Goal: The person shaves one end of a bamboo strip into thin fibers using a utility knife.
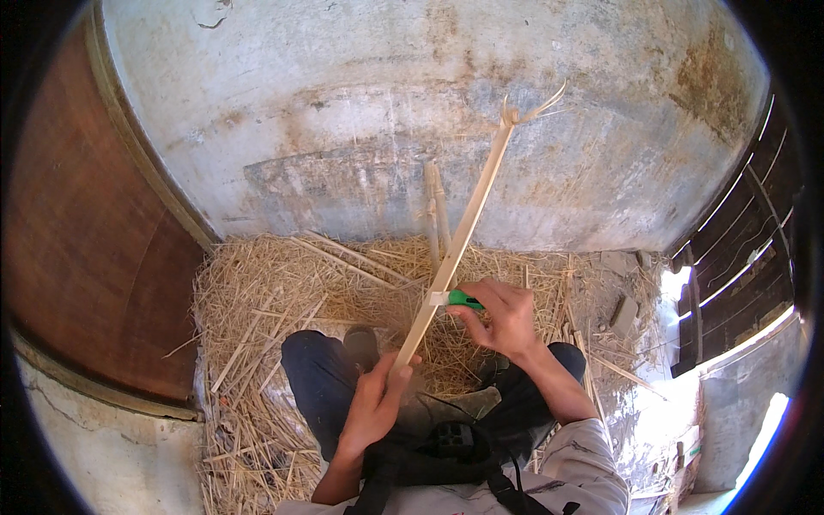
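A long pale strip of bamboo or split wood point(477, 204) slants up and away from me, with curled shavings hanging at its far end. My left hand point(375, 403) is closed round its near end, in front of my knees. In my right hand point(501, 319) is a small green-handled knife point(464, 299). Its pale, short blade lies against the strip around the middle of its length. The fingers of my right hand wrap the green handle, hiding part of it.
Straw-like shavings and loose strips point(249, 360) cover the floor around my legs. Two pale sticks point(438, 202) lean on the stained wall point(360, 112) ahead. At left stands a brown door panel point(103, 232); a brick point(625, 315) lies at right near a dark slatted panel point(730, 257).
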